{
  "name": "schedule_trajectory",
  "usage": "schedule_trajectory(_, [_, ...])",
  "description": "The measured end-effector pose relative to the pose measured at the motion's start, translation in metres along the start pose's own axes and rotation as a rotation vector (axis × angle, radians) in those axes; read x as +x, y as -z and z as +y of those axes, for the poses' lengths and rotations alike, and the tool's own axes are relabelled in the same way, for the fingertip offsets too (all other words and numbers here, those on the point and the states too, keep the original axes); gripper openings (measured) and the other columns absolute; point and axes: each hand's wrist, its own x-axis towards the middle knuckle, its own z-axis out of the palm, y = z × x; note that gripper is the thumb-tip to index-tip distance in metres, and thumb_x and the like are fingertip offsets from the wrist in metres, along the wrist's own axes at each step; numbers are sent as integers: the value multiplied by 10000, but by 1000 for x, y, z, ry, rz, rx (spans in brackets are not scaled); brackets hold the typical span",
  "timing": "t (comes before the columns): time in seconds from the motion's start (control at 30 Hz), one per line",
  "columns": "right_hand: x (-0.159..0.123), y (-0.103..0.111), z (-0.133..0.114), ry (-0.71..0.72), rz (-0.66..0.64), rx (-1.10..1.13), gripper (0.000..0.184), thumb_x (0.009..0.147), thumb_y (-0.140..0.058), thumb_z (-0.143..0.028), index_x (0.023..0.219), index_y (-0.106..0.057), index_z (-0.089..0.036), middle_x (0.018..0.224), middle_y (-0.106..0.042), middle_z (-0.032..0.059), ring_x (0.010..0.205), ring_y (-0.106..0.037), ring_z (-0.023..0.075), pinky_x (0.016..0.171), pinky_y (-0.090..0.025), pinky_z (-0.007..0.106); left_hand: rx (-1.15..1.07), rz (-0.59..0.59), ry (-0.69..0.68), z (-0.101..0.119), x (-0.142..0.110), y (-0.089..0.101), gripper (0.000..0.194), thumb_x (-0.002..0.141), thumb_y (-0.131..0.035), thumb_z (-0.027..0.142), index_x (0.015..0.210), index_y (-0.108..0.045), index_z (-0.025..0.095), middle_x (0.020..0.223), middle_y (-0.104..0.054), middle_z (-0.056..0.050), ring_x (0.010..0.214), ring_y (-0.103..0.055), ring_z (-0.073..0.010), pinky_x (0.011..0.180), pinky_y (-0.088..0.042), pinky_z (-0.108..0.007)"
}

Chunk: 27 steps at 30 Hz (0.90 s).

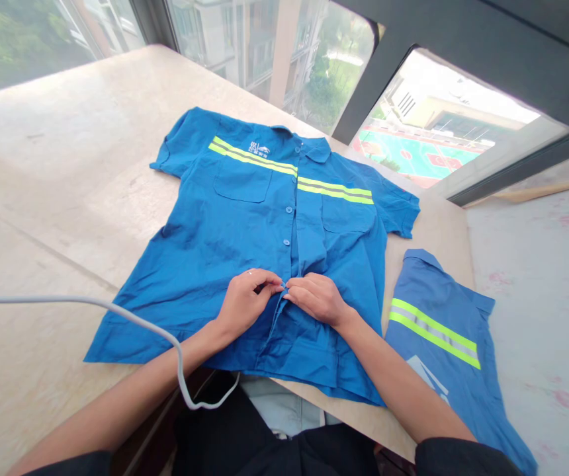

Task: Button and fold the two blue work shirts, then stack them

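Note:
A blue short-sleeved work shirt (200, 251) lies spread out, front up, with a yellow-and-grey reflective band across its chest. Its collar points toward the window and its hem toward me. At the lower part of the front opening, my left hand (252, 297) pinches the shirt's edge near a button. Close beside it, fingertips almost touching, my right hand (319, 297) grips the other front edge. The button between the fingers is mostly hidden. Farther up the opening, two buttons (288, 226) show uncovered, and the placket gapes there.
Another blue shirt (443, 291), folded, lies at the right by a flower-patterned wall (537, 297). A white cable (90, 301) crosses from the left over my left forearm. Windows with a dark frame (358, 99) border the beige stone surface (56, 178).

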Motion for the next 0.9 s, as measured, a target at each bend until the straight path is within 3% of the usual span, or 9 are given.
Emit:
schedule_trajectory(0.17, [4,2,-1,-35,-82,81,167,994,-463,-143,1050,-616,-182,960,-697,89,841,-614,169,754,-497,315,5,-81,25,-1,2,2,96,826,-677,180,837,-754,238,842,-773,20,763,-694,-161,752,-535,-272])
schedule_trajectory(0.3, [6,1,-4,-58,-74,70,180,979,-461,-121,1067,-613,-159,985,-686,111,897,-613,196,796,-512,339,6,-124,28,-2,4,3,98,836,-677,182,855,-757,236,885,-780,20,825,-714,-171,771,-535,-272])
schedule_trajectory(0.6, [7,-5,-11,-93,-13,-105,137,959,-526,-138,907,-651,-164,865,-675,81,754,-570,177,700,-448,330,-48,-73,77,-2,1,2,111,843,-669,178,844,-763,235,902,-786,26,814,-724,-163,751,-535,-256])
schedule_trajectory(0.9, [5,-3,-6,-36,57,-82,75,951,-559,-145,941,-630,-168,861,-688,68,725,-572,158,673,-448,314,-86,-29,108,1,0,1,83,828,-696,193,829,-770,229,881,-786,24,792,-721,-156,759,-532,-242])
